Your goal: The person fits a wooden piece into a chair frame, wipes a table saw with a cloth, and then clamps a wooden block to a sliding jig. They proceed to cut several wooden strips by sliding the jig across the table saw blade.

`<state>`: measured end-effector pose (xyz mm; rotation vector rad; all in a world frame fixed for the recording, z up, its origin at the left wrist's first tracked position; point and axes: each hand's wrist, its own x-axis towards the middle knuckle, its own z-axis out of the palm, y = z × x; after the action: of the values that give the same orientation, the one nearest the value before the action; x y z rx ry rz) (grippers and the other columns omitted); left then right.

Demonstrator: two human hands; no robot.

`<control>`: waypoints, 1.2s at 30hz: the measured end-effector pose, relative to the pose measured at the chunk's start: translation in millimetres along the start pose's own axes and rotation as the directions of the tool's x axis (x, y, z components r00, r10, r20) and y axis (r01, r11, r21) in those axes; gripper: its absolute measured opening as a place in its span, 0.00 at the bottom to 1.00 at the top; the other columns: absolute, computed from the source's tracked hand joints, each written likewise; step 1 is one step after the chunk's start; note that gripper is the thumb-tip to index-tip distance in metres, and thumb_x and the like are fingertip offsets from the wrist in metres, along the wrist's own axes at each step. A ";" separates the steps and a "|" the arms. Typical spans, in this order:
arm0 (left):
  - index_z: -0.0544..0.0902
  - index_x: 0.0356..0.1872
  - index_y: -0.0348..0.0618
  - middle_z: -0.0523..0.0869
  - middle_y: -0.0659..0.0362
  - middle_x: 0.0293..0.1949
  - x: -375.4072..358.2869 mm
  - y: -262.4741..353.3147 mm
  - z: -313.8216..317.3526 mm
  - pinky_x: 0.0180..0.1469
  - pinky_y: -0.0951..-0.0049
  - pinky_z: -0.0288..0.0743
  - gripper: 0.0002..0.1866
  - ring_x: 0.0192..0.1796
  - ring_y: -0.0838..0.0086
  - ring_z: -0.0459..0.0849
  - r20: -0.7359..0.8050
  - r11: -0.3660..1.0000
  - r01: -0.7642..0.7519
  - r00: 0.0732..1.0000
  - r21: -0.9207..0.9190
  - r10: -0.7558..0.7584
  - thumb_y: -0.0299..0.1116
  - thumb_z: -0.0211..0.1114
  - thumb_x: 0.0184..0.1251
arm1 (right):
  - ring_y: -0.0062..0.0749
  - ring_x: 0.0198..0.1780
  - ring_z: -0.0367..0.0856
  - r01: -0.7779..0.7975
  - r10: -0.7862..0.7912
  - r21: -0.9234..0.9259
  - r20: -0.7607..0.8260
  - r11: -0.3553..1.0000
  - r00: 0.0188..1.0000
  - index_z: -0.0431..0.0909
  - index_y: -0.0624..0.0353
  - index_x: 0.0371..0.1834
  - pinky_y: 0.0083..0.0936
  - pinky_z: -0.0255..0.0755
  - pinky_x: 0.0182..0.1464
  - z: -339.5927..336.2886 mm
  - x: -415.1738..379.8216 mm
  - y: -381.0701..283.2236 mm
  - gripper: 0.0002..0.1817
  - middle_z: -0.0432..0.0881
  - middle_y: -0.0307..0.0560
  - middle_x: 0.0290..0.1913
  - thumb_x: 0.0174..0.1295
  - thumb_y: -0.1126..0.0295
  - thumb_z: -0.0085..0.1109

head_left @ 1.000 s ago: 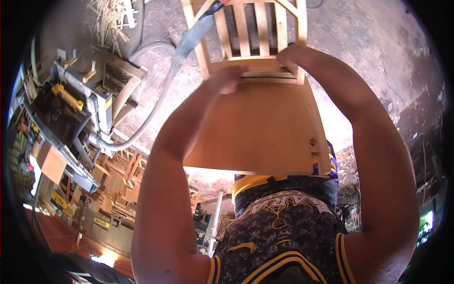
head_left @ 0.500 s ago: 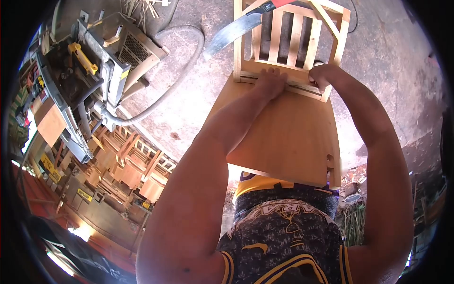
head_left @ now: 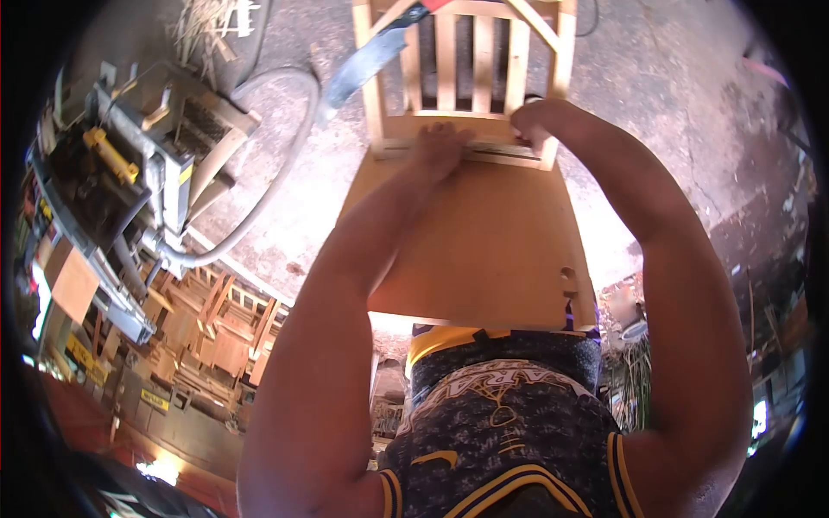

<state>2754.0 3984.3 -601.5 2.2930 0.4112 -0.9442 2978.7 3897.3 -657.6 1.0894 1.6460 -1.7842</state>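
Both hands are at the near end of a slatted wooden frame (head_left: 445, 65), where its cross rail (head_left: 496, 129) meets a broad wooden panel (head_left: 484, 233).

Left hand (head_left: 442, 148): palm down, fingers extended over the rail, nothing clasped. Likely reason: weight laid there steadies the joint while the other hand does finer work.

Right hand (head_left: 535, 123): fingers curled in at the rail's right end, beside the right upright (head_left: 561, 65). Fingertips are turned away and partly shadowed; cannot tell whether they pinch the wood, a small item or nothing. The bent wrist suggests a reach in from the outer side, keeping the forearm off the panel.

Position of work relative to the hands: rail directly beneath the left fingers; slats just beyond both hands; a narrow slot (head_left: 509, 154) on the near side of the rail, running between left palm and right fingertips. Panel extends from under the left wrist back toward the torso (head_left: 501, 406), probably braced there.

A saw (head_left: 367, 65) lies beyond and left of the left hand, perhaps parked clear of the fingers. Hose (head_left: 298, 147) farther left, well apart.
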 end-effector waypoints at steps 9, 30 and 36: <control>0.69 0.69 0.58 0.76 0.52 0.60 1.3 0.6 -3.6 0.69 0.55 0.57 0.24 0.67 0.58 0.69 0.089 1.000 0.012 0.996 0.001 -0.012 0.45 0.52 0.73 | 0.32 0.34 0.82 0.333 0.264 0.379 -0.902 0.864 0.342 0.79 0.56 0.47 0.27 0.76 0.40 21.9 -104.1 -4.2 0.09 0.83 0.45 0.34 0.65 0.72 0.61; 0.73 0.66 0.58 0.79 0.53 0.53 -43.1 38.2 -62.3 0.65 0.58 0.64 0.25 0.59 0.57 0.74 -0.093 0.998 0.051 0.995 0.030 -0.048 0.40 0.61 0.68 | 0.39 0.43 0.81 0.495 0.372 0.391 -0.917 0.776 0.142 0.75 0.59 0.57 0.29 0.75 0.50 131.9 -109.2 -43.3 0.24 0.81 0.51 0.44 0.59 0.63 0.67; 0.77 0.64 0.52 0.81 0.57 0.52 -187.3 130.9 -133.7 0.66 0.56 0.64 0.26 0.58 0.60 0.75 -0.472 0.962 0.084 0.880 0.258 0.050 0.42 0.63 0.64 | 0.47 0.56 0.81 0.451 -0.085 0.201 -0.839 0.869 0.537 0.69 0.59 0.64 0.37 0.74 0.56 79.7 -212.0 -132.5 0.37 0.81 0.59 0.53 0.54 0.56 0.72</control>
<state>2757.8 3962.0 -337.7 2.7820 0.5317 -0.4487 2976.7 3806.0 -411.5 2.2236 2.0841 -2.0126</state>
